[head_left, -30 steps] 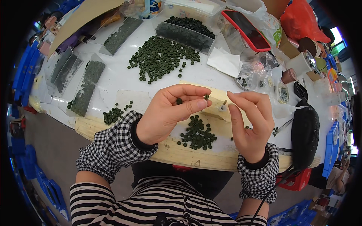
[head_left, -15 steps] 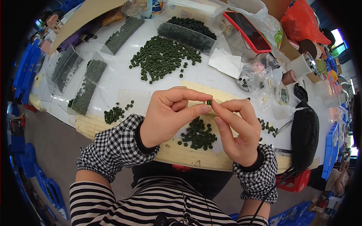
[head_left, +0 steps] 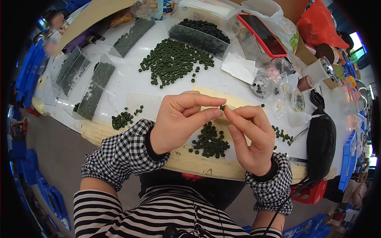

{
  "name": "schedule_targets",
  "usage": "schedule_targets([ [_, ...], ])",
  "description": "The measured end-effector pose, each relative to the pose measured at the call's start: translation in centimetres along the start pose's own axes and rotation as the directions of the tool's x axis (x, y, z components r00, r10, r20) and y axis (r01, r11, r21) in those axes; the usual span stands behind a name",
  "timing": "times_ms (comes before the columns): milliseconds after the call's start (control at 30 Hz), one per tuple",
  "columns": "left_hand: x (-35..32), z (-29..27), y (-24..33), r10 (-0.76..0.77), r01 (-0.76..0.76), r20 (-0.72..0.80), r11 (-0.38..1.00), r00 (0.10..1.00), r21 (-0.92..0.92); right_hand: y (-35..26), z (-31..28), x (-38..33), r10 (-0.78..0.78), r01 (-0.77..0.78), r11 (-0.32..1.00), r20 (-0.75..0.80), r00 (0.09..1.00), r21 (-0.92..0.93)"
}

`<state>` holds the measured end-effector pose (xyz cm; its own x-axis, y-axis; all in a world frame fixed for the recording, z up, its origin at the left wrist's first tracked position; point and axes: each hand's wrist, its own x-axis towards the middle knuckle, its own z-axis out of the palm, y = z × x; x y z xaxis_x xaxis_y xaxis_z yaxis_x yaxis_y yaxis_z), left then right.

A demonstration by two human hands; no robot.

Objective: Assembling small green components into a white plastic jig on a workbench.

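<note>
Above the table's front edge, my left hand (head_left: 174,121) pinches a tiny dark green disc (head_left: 222,107) between thumb and forefinger. From the other side, the fingertips of my right hand (head_left: 254,135) meet at the same disc, with its thumb lower and apart. The disc is too small to make out its details. Below and between the hands lies a pile of similar discs (head_left: 210,143). A smaller pile (head_left: 122,120) sits left of my left wrist, and scattered discs (head_left: 282,135) lie right of my right hand.
A large heap of green discs (head_left: 170,61) spreads farther back, near a clear box of discs (head_left: 198,37). More clear boxes (head_left: 95,89) stand at left. A red-cased phone (head_left: 262,35), folded tissue (head_left: 238,67), tweezers (head_left: 300,134) and black pouch (head_left: 320,144) are on the right.
Both hands keep nearly the same pose at the disc, with only a slight shift of the fingertips. The whole view has moved a little.
</note>
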<state>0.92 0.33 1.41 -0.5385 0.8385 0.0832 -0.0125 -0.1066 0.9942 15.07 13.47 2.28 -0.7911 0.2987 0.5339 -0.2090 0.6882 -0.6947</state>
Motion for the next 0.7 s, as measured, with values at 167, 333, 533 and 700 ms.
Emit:
schedule_targets([
  [167, -0.10, -0.07, -0.10, -0.033, 0.032, -0.017, 0.998, 0.999, -0.050, 0.13, 0.07, 0.04, -0.010, 0.010, 1.000, 0.008, 1.000, 0.017],
  [333, -0.04, 0.01, -0.12, 0.023, -0.023, -0.031, 1.000, 0.999, -0.010, -0.07, 0.01, -0.03, 0.009, -0.009, 1.000, 0.001, 1.000, -0.001],
  [533, -0.06, 0.04, 0.13, 0.011, -0.011, -0.033, 1.000, 0.999, 0.003, -0.07, -0.30, 0.02, -0.017, 0.013, 0.999, -0.077, 0.997, -0.047],
  [700, -0.24, -0.12, -0.12, 0.007, -0.006, -0.036, 1.000, 0.999, 0.013, 0.62, -0.62, -0.40, -0.036, 0.034, 0.999, -0.131, 0.991, -0.017],
])
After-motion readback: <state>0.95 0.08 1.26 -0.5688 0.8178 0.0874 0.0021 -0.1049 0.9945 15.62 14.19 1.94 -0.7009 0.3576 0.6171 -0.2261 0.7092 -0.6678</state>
